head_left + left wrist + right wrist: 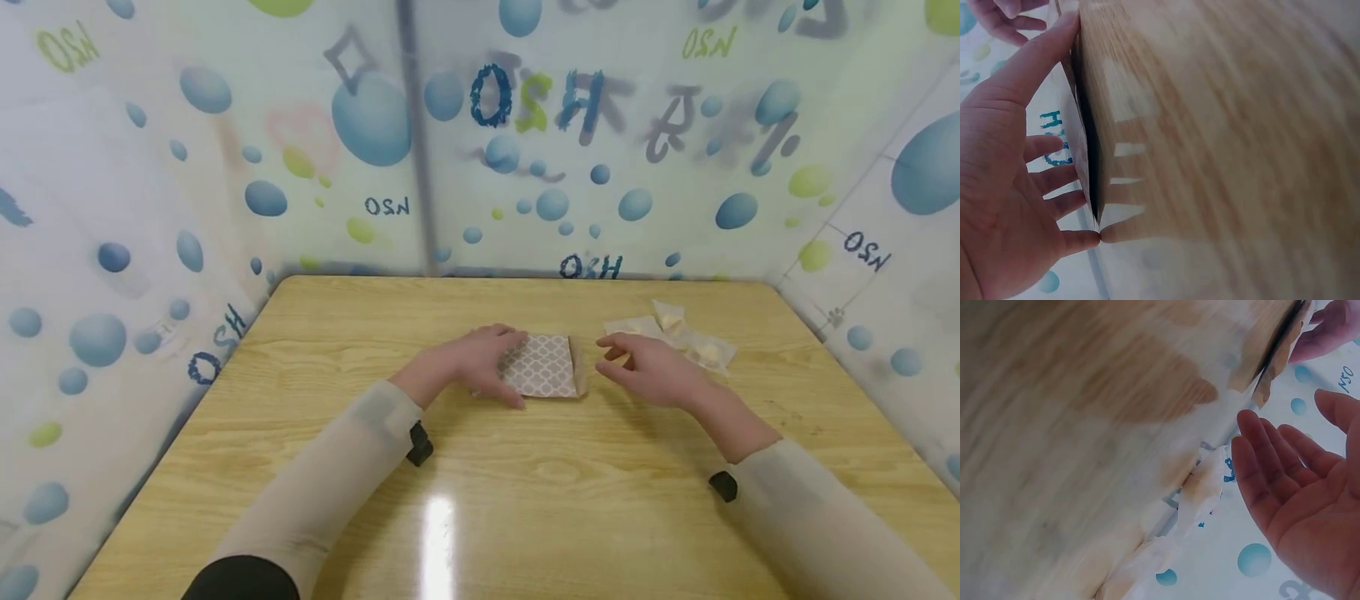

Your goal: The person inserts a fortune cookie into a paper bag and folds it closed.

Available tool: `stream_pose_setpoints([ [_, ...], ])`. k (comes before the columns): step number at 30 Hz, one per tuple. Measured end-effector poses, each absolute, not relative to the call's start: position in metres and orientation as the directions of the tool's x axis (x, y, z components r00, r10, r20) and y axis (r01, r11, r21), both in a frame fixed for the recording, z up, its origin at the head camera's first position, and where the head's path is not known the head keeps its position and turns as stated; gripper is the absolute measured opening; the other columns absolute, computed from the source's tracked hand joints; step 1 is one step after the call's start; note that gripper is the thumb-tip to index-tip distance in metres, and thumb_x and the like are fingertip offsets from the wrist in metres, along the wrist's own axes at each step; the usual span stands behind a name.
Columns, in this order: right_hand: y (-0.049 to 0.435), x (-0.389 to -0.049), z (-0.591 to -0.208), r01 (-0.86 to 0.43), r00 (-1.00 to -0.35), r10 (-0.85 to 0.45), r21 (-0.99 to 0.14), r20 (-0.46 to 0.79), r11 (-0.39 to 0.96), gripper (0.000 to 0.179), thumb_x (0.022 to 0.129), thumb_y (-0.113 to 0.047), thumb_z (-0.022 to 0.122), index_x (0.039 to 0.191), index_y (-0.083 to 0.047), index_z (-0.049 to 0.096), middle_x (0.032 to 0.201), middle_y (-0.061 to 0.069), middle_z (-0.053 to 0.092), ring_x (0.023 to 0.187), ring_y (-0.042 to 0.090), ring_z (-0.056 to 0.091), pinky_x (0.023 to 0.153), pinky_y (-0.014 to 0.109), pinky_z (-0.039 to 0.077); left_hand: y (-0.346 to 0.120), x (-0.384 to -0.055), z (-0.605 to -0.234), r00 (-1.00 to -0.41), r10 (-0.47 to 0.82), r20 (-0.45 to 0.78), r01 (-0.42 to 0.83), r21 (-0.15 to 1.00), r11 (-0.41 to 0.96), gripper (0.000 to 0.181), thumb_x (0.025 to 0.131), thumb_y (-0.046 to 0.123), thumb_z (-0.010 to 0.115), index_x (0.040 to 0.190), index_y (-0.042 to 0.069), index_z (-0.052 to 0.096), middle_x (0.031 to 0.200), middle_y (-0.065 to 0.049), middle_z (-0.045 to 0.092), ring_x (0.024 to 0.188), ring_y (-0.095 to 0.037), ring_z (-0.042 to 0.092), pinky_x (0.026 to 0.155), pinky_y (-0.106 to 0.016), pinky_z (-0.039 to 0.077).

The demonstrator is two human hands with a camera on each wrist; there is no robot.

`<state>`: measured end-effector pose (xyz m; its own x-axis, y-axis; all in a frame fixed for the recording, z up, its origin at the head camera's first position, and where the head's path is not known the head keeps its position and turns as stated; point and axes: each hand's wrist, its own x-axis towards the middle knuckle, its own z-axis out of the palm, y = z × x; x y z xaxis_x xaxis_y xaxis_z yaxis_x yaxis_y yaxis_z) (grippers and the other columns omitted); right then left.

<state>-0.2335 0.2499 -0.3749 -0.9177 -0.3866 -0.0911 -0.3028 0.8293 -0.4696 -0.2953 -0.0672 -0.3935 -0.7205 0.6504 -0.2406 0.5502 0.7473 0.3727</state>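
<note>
The bag (546,367), grey with a white lattice print, lay on the table (540,492), its plain brown end (578,367) on the right. The left hand (480,362) rested over the left part of the bag, fingers and thumb spread wide, with the thumb along the near edge. In the left wrist view a dark strip showed between bag and table; whether it was a gap or a shadow could not be told.

The right hand (656,372) was to the right of the bag, just beside its brown end but apart from it. It held nothing; its fingers were loosely bent, the thumb away from them.

Three clear packets lay beyond the right hand, to the right of the bag: one (633,326) nearest it, partly hidden by that hand, one (670,316) farther back, one (710,353) farthest right. Their pale contents were too small to name. Behind the bag, past the table, stood a bubble-printed wall (551,167).
</note>
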Motion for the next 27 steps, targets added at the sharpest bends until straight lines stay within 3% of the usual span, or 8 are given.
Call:
stream_pose_setpoints([
  [7,0.252,-0.234,-0.375,-0.304,-0.921,-0.382,-0.478,-0.073,0.824,0.052,0.114,-0.034,0.060,0.154,-0.001,0.058,0.139,0.022,0.072,0.111,0.031,0.075,0.093,0.052,0.062,-0.074,-0.294,-0.388,-0.765,0.613,-0.198,0.501,0.417,0.759,0.128,0.082,0.056,0.092,0.178,0.018,0.016,0.168,-0.018,0.031,0.151,-0.036,0.041,0.127,-0.054,0.039],
  [12,0.250,-0.231,-0.373,-0.283,-0.934,-0.357,-0.548,-0.031,0.788,0.046,0.114,-0.035,0.059,0.148,-0.004,0.064,0.140,0.018,0.072,0.119,0.034,0.072,0.093,0.051,0.062,-0.079,-0.290,-0.387,-0.780,0.609,-0.146,0.502,0.435,0.747,0.130,0.080,0.052,0.095,0.177,0.016,0.017,0.163,-0.017,0.030,0.144,-0.032,0.043,0.124,-0.051,0.043],
  [19,0.243,-0.230,-0.369,-0.274,-0.924,-0.383,-0.717,0.011,0.641,0.034,0.114,-0.029,0.062,0.141,-0.010,0.071,0.150,0.017,0.066,0.125,0.037,0.072,0.096,0.051,0.063,-0.084,-0.283,-0.385,-0.772,0.633,-0.058,0.552,0.432,0.713,0.116,0.079,0.049,0.095,0.170,0.015,0.030,0.157,-0.017,0.037,0.140,-0.034,0.048,0.128,-0.064,0.034],
  [23,0.235,-0.231,-0.369,-0.313,-0.908,-0.418,-0.711,0.029,0.630,0.032,0.114,-0.026,0.062,0.142,-0.015,0.073,0.149,0.016,0.067,0.121,0.034,0.073,0.092,0.046,0.062,-0.083,-0.278,-0.382,-0.760,0.649,-0.036,0.572,0.436,0.695,0.114,0.080,0.045,0.095,0.168,0.014,0.029,0.157,-0.017,0.042,0.145,-0.036,0.050,0.128,-0.075,0.026],
  [27,0.228,-0.233,-0.372,-0.332,-0.902,-0.430,-0.707,0.043,0.624,0.033,0.113,-0.021,0.063,0.142,-0.012,0.074,0.142,0.016,0.073,0.113,0.028,0.074,0.084,0.039,0.061,-0.080,-0.274,-0.380,-0.738,0.673,-0.033,0.585,0.466,0.664,0.112,0.080,0.042,0.095,0.166,0.012,0.029,0.156,-0.018,0.045,0.145,-0.036,0.051,0.128,-0.077,0.022],
])
